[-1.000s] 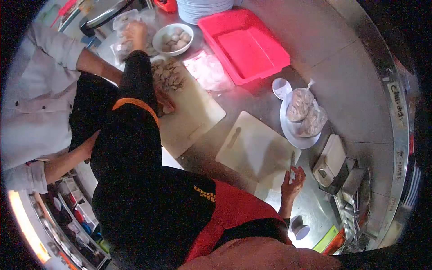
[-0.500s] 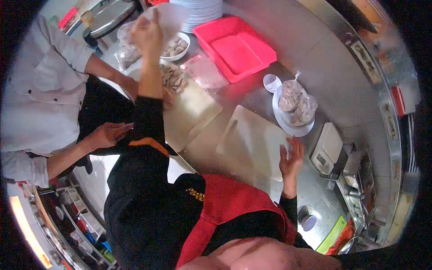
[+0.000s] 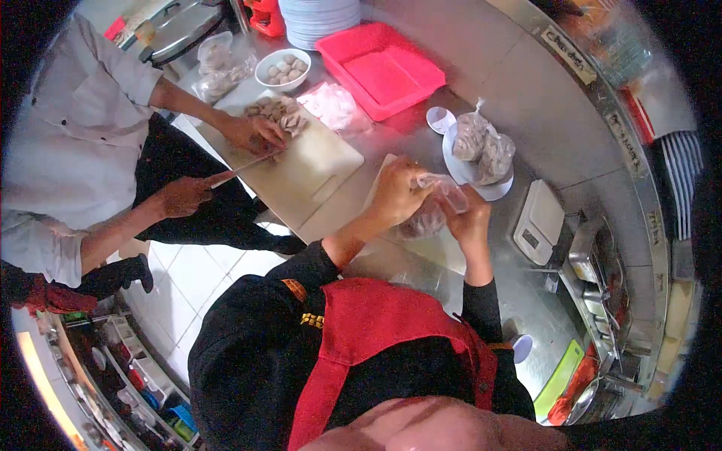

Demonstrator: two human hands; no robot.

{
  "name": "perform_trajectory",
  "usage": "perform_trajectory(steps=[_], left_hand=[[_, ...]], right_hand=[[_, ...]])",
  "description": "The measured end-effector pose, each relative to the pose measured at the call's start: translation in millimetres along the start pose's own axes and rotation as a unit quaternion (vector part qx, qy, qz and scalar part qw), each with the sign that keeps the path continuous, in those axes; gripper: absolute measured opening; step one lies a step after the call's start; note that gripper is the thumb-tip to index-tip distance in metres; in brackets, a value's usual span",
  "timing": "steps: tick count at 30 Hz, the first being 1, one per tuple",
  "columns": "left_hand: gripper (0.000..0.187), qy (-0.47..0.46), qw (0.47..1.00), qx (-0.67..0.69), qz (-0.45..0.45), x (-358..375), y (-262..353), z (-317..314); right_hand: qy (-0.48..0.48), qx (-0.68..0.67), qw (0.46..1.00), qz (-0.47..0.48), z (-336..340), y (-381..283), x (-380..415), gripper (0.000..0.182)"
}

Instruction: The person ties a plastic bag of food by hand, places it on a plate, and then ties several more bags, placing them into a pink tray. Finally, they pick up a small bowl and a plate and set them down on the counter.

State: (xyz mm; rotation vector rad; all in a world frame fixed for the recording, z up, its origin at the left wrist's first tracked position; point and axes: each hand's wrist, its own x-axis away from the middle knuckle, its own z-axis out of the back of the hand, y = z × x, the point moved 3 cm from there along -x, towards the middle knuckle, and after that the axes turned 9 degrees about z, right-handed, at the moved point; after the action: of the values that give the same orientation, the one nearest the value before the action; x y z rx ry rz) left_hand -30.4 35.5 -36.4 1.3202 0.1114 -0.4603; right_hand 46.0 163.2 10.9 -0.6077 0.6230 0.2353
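Note:
A clear plastic bag (image 3: 426,219) is stretched between my two hands, above a white cutting board (image 3: 453,257) that they mostly hide. My left hand (image 3: 398,192) pinches the bag's upper left edge, and my right hand (image 3: 469,216) grips it at the right. Just beyond my hands, a white plate (image 3: 496,189) carries tied bags of greyish balls (image 3: 481,146). Off to my left, a co-worker's hand (image 3: 184,197) holds a knife (image 3: 254,163). The other hand (image 3: 256,133) presses cut pieces (image 3: 274,109) on another cutting board (image 3: 327,154).
A red tray (image 3: 391,71) sits at the back beside stacked plates (image 3: 320,22). Near it are a bowl of round balls (image 3: 284,70) and crumpled plastic (image 3: 335,105). A white kitchen scale (image 3: 539,222) stands to the right, close to metal containers (image 3: 590,259).
My left hand has come down from the far left with the plastic bag. My right hand, open before, has closed on it. The co-worker's knife is now at the cut pieces.

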Motion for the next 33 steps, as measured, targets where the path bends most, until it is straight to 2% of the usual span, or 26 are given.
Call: perform_trajectory(steps=[2,4,8,10,11,12,13,14,15,16,17,18,19,20,21,22,23,25,27,28,29,30,31,33], left_hand=[[0.016,-0.010,0.998,-0.053,-0.028,-2.8,16.3,11.6],[0.015,-0.086,0.988,-0.129,-0.007,-8.1,49.9,22.4],[0.020,-0.115,0.987,-0.087,-0.072,0.6,69.7,14.7],[0.047,-0.232,0.968,0.070,0.069,0.1,60.9,19.0],[0.047,-0.245,0.964,0.076,0.068,-3.1,54.6,24.1],[0.063,-0.202,0.977,0.074,-0.010,-9.8,49.2,33.6],[0.079,-0.155,0.981,0.071,-0.087,-12.2,46.3,36.8],[0.079,-0.164,0.979,0.074,-0.092,-8.1,36.0,28.5],[0.087,-0.224,0.973,0.037,-0.052,1.9,15.8,14.5],[0.095,-0.280,0.960,0.000,-0.012,10.8,-1.1,2.1],[0.095,-0.282,0.959,0.001,-0.016,16.3,-6.6,-8.0],[0.093,-0.220,0.974,-0.013,-0.056,21.9,-9.1,-18.3],[0.091,-0.157,0.983,-0.025,-0.094,25.3,-5.3,-23.9],[0.091,-0.158,0.983,-0.022,-0.095,28.0,-4.9,-30.1],[0.084,-0.152,0.985,-0.066,-0.043,29.3,-8.1,-35.9],[0.077,-0.145,0.983,-0.110,0.008,30.3,-10.8,-40.1],[0.077,-0.145,0.983,-0.109,0.008,32.4,-9.7,-43.7],[0.063,-0.099,0.983,-0.157,0.006,36.4,-10.9,-46.6],[0.058,-0.108,0.988,-0.113,0.005,38.2,-30.1,-51.3],[0.054,-0.116,0.991,-0.069,0.004,38.4,-33.5,-52.7],[0.054,-0.116,0.991,-0.068,0.004,39.2,-36.1,-55.8],[0.052,-0.099,0.987,-0.126,0.001,40.7,-38.3,-59.3],[0.049,-0.082,0.980,-0.183,-0.003,41.5,-37.8,-61.8],[0.047,-0.106,0.970,-0.217,0.010,43.4,-30.3,-65.6]], right_hand=[[-0.005,0.002,1.000,-0.012,14.7,-12.3,-5.4,0.023],[-0.037,0.001,0.999,-0.019,17.1,-21.0,-6.0,0.025],[-0.033,-0.010,0.999,-0.021,6.4,-20.6,-2.7,0.030],[-0.033,-0.047,0.998,0.009,10.2,-7.9,-2.3,0.034],[-0.086,-0.015,0.994,-0.069,20.0,-6.3,-1.7,0.023],[-0.081,-0.007,0.994,-0.076,27.6,-4.2,-2.6,0.023],[-0.073,-0.071,0.989,-0.103,31.5,-1.3,-3.9,0.018],[-0.063,-0.136,0.980,-0.128,36.4,-7.7,-9.0,0.014],[-0.089,-0.156,0.961,-0.208,43.2,-17.9,-12.9,0.008],[-0.087,-0.151,0.962,-0.210,39.3,-14.3,-10.9,0.008],[-0.066,-0.163,0.974,-0.143,33.2,-8.8,-11.2,0.007],[-0.047,-0.174,0.981,-0.074,29.9,-8.1,-12.2,0.008],[-0.046,-0.171,0.981,-0.075,28.3,-10.9,-13.8,0.008],[-0.043,-0.156,0.986,-0.030,28.4,-17.3,-15.5,0.007],[-0.041,-0.142,0.989,0.015,29.7,-22.0,-15.9,0.006],[-0.042,-0.140,0.989,0.015,31.5,-22.0,-15.2,0.006],[-0.046,-0.117,0.992,-0.009,33.0,-20.5,-14.6,0.013],[-0.050,-0.093,0.994,-0.032,37.7,-26.5,-15.3,0.019],[-0.025,-0.060,0.996,-0.065,50.3,-45.8,-21.9,0.035],[-0.026,-0.059,0.996,-0.066,50.5,-48.6,-20.6,0.035],[-0.037,0.046,0.998,-0.015,51.2,-53.9,-20.1,0.041],[-0.046,0.150,0.987,0.035,50.8,-58.5,-19.3,0.047],[-0.046,0.152,0.987,0.033,45.7,-54.3,-16.9,0.047],[-0.145,0.172,0.974,-0.021,23.2,-28.9,-6.9,0.038]])
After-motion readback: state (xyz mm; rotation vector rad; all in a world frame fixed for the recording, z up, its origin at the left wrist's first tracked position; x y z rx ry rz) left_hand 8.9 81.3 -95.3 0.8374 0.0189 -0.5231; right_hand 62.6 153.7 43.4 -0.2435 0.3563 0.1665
